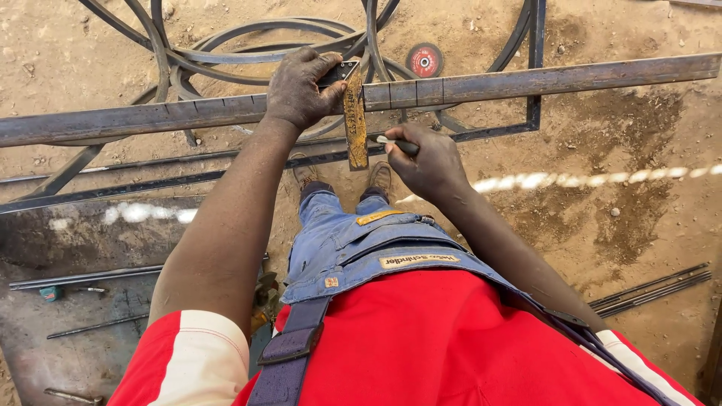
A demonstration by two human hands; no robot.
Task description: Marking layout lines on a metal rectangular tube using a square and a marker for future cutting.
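Left hand [299, 86]: presses try square [353, 113] on steel bar [466, 89].
Square blade: crosswise to bar's long axis.
Right hand [429, 162]: grips marker [396, 143], tip touching blade's right edge.

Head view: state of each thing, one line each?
Left hand: pressing a try square against the steel bar.
Right hand: gripping a marker, tip by the square's blade.
Steel bar: lying level, crosswise.
Cutting disc: flat on the dirt, loose.
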